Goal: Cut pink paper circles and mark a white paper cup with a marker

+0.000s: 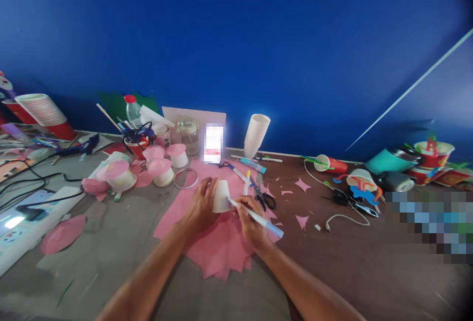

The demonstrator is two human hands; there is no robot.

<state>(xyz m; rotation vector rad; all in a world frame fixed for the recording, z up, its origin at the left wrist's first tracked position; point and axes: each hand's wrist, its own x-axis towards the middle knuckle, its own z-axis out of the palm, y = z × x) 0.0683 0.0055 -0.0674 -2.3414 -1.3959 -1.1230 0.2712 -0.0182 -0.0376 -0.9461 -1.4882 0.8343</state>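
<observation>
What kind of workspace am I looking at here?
Probably a craft table against a blue wall: the left hand steadies a white paper cup on pink paper sheets, the right hand marks it with a pen, and scissors lie nearby.

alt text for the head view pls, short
Left hand steadies an upturned white paper cup on pink paper while the right hand holds a pen to its base. Scissors lie beside them.

The left hand (pixel 201 206) steadies an upturned white paper cup (pixel 221 196) on stacked pink paper sheets (pixel 221 247); the right hand (pixel 251 222) presses a light-blue marker pen (pixel 258 219) against the cup's near right base.
</observation>
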